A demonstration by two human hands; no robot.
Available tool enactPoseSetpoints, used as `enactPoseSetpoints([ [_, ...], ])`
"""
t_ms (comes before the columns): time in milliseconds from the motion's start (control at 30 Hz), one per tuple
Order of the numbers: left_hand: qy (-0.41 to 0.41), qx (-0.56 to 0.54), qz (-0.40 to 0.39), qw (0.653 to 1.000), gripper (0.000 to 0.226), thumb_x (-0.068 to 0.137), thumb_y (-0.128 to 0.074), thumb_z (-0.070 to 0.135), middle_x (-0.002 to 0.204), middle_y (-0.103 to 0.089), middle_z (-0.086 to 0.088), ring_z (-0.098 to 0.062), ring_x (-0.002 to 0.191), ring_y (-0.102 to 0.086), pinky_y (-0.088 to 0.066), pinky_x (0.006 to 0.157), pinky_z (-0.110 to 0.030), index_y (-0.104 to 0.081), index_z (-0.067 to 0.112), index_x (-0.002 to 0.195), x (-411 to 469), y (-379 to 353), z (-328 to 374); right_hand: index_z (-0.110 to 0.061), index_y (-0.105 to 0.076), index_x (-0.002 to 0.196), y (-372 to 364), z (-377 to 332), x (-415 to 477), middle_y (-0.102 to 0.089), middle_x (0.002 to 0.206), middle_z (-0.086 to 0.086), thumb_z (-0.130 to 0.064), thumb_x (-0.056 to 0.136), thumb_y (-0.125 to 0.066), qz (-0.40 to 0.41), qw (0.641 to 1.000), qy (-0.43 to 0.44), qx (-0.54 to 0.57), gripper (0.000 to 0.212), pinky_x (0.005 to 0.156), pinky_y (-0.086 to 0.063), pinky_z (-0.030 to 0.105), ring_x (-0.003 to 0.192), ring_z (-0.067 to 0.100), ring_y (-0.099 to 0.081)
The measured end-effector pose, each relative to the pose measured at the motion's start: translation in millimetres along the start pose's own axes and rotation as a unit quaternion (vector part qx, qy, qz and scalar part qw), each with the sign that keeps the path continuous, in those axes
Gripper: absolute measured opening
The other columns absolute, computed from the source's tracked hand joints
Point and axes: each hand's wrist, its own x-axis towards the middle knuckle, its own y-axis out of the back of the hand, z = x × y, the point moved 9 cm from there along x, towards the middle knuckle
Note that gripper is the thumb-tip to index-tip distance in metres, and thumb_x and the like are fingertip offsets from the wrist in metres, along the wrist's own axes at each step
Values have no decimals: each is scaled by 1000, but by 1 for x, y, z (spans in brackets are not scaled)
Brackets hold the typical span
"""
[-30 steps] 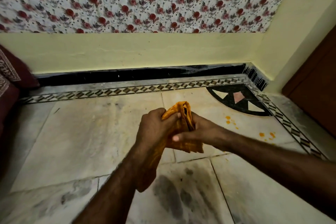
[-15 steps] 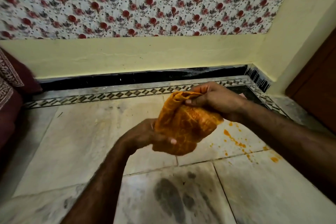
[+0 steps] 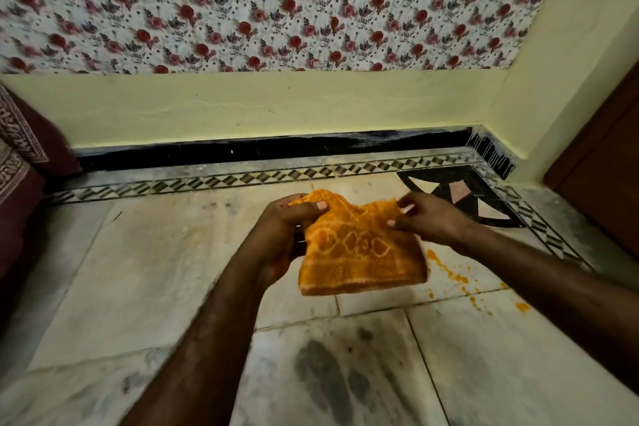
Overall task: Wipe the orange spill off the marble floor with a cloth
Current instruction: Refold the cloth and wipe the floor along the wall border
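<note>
An orange patterned cloth (image 3: 359, 252) hangs folded in the air above the marble floor (image 3: 145, 270). My left hand (image 3: 283, 232) grips its upper left corner, thumb on top. My right hand (image 3: 425, 218) pinches its upper right edge. Orange spill (image 3: 449, 275) lies in drops and streaks on the pale tiles just right of and below the cloth, with one larger blob (image 3: 522, 306) further right beside my right forearm. Part of the spill is hidden behind the cloth and arm.
A black skirting (image 3: 269, 149) and yellow wall close the far side. A black inlaid corner pattern (image 3: 463, 194) sits behind my right hand. A brown door (image 3: 601, 176) stands at right, dark red fabric (image 3: 20, 183) at left. Dark smudges (image 3: 328, 377) mark the near tiles.
The bunched cloth has been spread out between both hands into a flat folded panel. My right hand has come down from the top to the cloth's right edge; my left has risen to its left corner.
</note>
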Motion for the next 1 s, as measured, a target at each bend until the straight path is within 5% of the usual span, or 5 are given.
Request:
enactPoseSetpoints([
  [233,10,-41,95,995,15,89,-68,13,88,-68,-21,-36,89,-70,-58,83,-48,-65,1,96,-1,1,-6,-24,-56,116,-52,-98,-62,-69,113,-2,-74,69,-69,-121,974,141,126,69,81,-62,35,94,15,-73],
  [433,-38,-79,35,996,32,87,-76,18,101,-77,-11,-28,97,-74,-61,73,-34,-66,10,116,-8,3,13,-20,-60,125,-46,-108,-42,-69,118,1,-8,91,-70,-34,977,174,122,37,85,-63,42,97,20,-72],
  [633,-62,73,-16,995,99,77,-81,-3,136,-59,8,-18,107,-72,-62,73,-30,-31,42,150,-8,-12,9,-9,-70,122,-21,-104,-19,-77,111,13,-6,94,-68,-50,934,134,327,29,90,-60,47,102,30,-75],
  [800,-41,159,-51,985,56,85,-75,3,109,-77,-6,-22,99,-74,-60,89,-42,-56,16,135,-6,-7,11,-2,-71,116,-2,-84,-13,-78,102,15,-3,96,-63,-25,931,101,349,21,80,-62,39,96,28,-76],
  [1000,-33,132,-52,989,7,92,-67,17,86,-73,-3,-19,82,-69,-54,73,-31,-72,13,95,-8,2,16,-7,-72,109,-2,-61,-14,-69,80,8,-7,99,-60,-55,929,77,358,15,64,-56,30,72,15,-68],
])
